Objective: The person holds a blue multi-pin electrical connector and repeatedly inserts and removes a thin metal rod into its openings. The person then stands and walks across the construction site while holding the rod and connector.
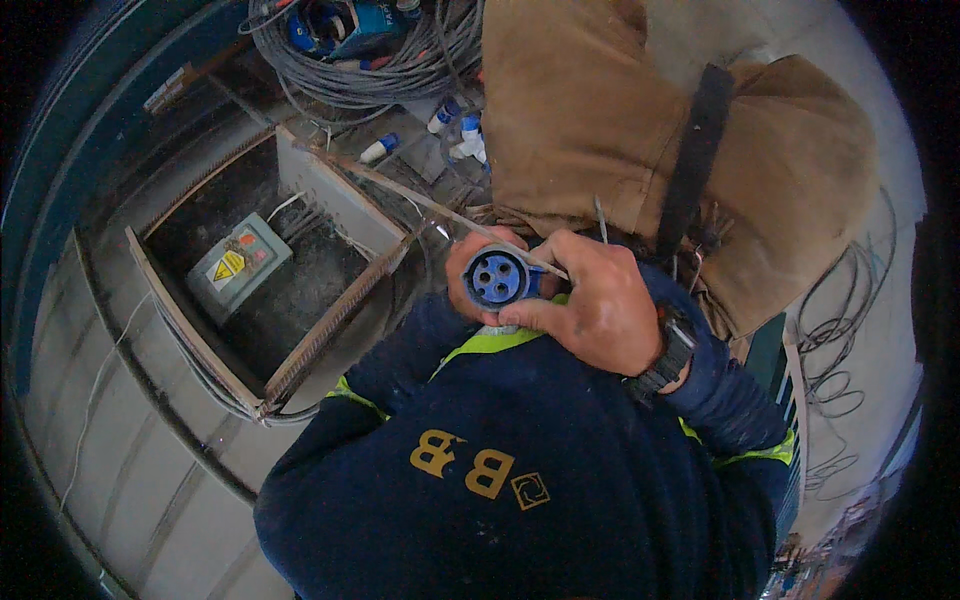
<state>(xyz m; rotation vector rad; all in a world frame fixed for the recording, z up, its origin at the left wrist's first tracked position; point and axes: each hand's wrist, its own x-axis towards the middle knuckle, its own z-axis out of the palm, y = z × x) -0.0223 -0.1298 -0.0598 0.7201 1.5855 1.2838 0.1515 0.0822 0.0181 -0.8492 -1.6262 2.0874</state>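
1. Head view: a round blue connector [497,280] is held before the chest, its holed face turned toward the camera.
2. Its left side is gripped by the curled left hand [466,268].
3. Its right edge is pinched by the right hand [605,300]; a dark watch [668,358] is worn.
4. At left, a grey electrical box [245,262] is contained in an open crate [330,328].
5. Beyond, coiled grey cable [390,97] and brown cloth [580,130] are seen.

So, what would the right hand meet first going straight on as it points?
The blue round socket connector, directly ahead of the right hand; then probably the left hand, though depth is unclear.
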